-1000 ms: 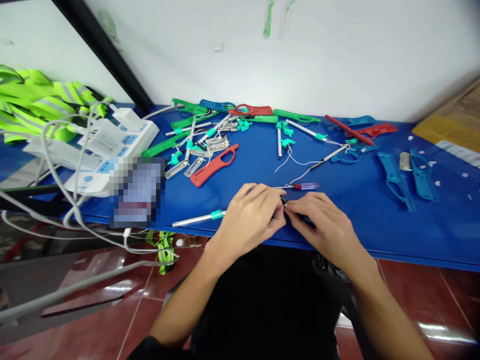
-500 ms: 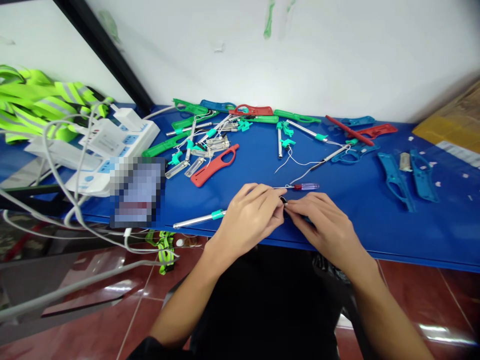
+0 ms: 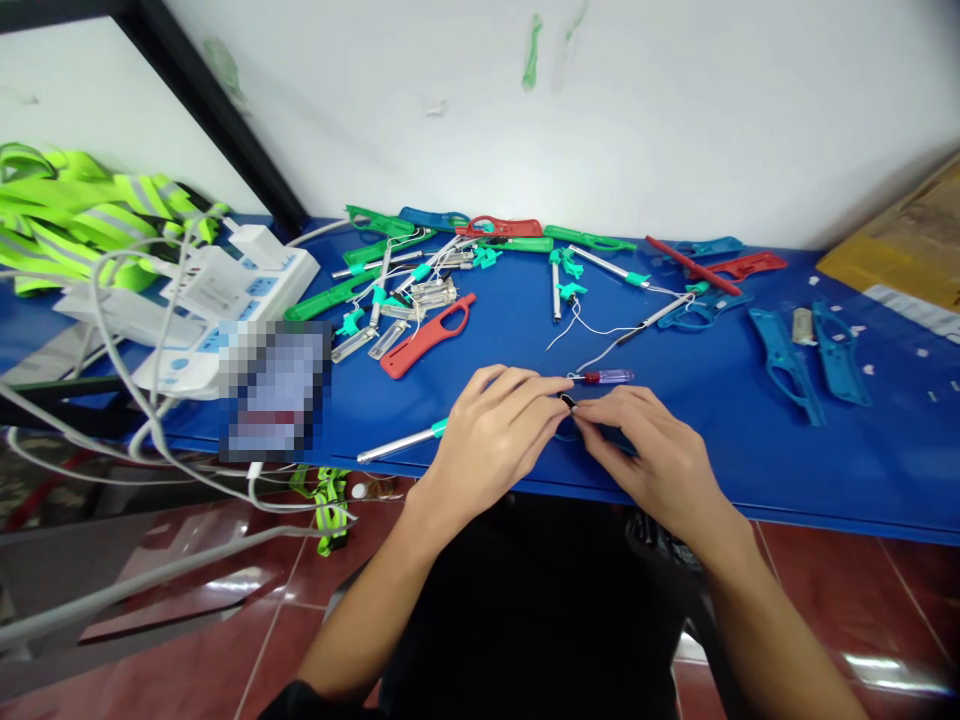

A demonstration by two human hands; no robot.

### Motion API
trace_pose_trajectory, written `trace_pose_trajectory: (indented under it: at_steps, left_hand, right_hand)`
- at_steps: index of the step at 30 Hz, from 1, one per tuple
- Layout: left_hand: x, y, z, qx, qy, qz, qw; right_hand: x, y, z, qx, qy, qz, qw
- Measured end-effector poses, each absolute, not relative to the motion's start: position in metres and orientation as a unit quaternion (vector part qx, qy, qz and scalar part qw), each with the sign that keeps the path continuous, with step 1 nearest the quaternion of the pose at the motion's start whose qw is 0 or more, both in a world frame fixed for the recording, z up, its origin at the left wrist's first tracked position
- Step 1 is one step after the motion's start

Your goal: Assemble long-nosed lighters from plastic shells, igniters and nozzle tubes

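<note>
My left hand [image 3: 491,425] and my right hand [image 3: 652,435] meet at the table's front edge with fingertips nearly touching. Between them is a small black part [image 3: 568,401] with a thin pale wire; both hands pinch at it, and the fingers hide most of it. A bit of blue plastic shows under the fingertips. From beneath my left hand a metal lighter tube [image 3: 397,443] with a teal clip sticks out to the left. Just beyond the fingers lies a screwdriver [image 3: 609,377] with a clear purple and red handle, its shaft partly covered by my left hand.
Several lighter shells, including a red one [image 3: 427,335], lie with tubes, wires and clear tanks behind my hands. Blue shell halves [image 3: 787,365] lie at right, near a cardboard box [image 3: 900,240]. A phone [image 3: 276,390] and a cabled power strip [image 3: 225,330] are at left.
My left fingers have stretched out a little, and more blue plastic shows between the hands. The tube under my left hand has shifted slightly right. The view has moved slightly.
</note>
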State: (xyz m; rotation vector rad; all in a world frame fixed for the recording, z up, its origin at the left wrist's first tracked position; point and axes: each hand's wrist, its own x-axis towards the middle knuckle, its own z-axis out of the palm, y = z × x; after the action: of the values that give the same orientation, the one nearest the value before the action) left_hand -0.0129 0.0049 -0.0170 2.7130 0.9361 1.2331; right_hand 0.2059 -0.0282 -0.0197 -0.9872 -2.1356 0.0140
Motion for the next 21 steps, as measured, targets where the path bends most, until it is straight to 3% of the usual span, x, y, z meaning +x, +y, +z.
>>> trace_pose_trajectory:
  at_steps: [21]
  left_hand:
    - [-0.0133,0.0062,-0.0111,0.872,0.303,0.375,0.085]
  right_hand:
    - [0.2061,-0.0298,-0.0181,-0.372,-0.840,0.036,0.393]
